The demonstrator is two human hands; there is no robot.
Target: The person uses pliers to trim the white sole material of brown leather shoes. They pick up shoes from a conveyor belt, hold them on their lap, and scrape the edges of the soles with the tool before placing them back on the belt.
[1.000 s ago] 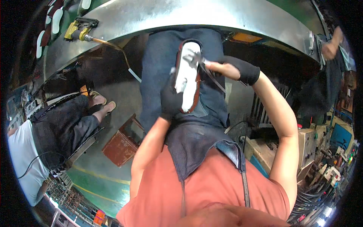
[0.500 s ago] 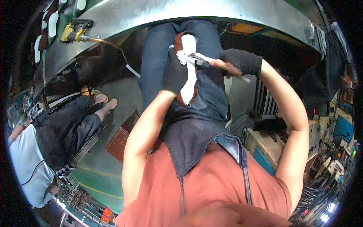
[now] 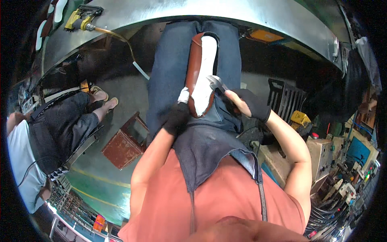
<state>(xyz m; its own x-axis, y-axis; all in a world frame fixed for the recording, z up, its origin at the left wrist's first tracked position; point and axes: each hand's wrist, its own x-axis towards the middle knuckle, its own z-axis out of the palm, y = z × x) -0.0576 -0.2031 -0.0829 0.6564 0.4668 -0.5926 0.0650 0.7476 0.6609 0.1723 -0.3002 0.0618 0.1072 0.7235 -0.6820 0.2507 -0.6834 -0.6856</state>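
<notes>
A brown leather shoe (image 3: 195, 60) rests bottom-up across my thighs, its long white underside (image 3: 207, 60) facing me. My left hand (image 3: 177, 115), in a black fingerless glove with white wrapping on a finger, is closed at the shoe's near left edge; its other fingers are hidden. My right hand (image 3: 248, 104), gloved the same way, grips a metal tool that looks like pincers (image 3: 217, 82). The tool's curved head is over the right edge of the white underside, near the narrow middle. Whether it touches the shoe is unclear.
A shiny metal bench (image 3: 193, 9) curves across the far side. On its left end lie a yellow air tool (image 3: 82, 20) with a hose and several white-soled shoes. A brown box (image 3: 123, 147) stands on the floor. Left sits another person (image 3: 60, 137); machinery (image 3: 322, 153) is on the right.
My left hand has slid toward me along the shoe, uncovering its brown side. My right hand has drawn the tool nearer to me. The shoe shows more of its left side.
</notes>
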